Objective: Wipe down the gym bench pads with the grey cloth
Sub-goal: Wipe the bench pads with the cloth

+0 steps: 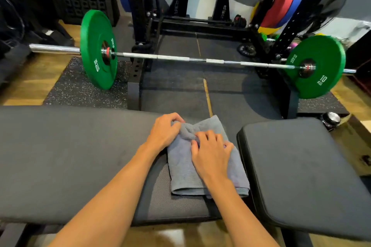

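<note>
A folded grey cloth (184, 172) lies on the right end of the long black bench pad (66, 158), close to the gap before the shorter seat pad (305, 174). My left hand (163, 132) pinches a bunched-up fold at the cloth's far end. My right hand (210, 154) rests on top of the cloth with its fingers curled into the same fold. Both forearms reach in from the bottom of the view.
A barbell (180, 58) with green 10 kg plates (98, 49) lies on the floor mats beyond the bench, in front of a black power rack (140, 6). Coloured plates (281, 0) hang at the back right. A small dark bottle (331, 120) stands by the seat pad's far corner.
</note>
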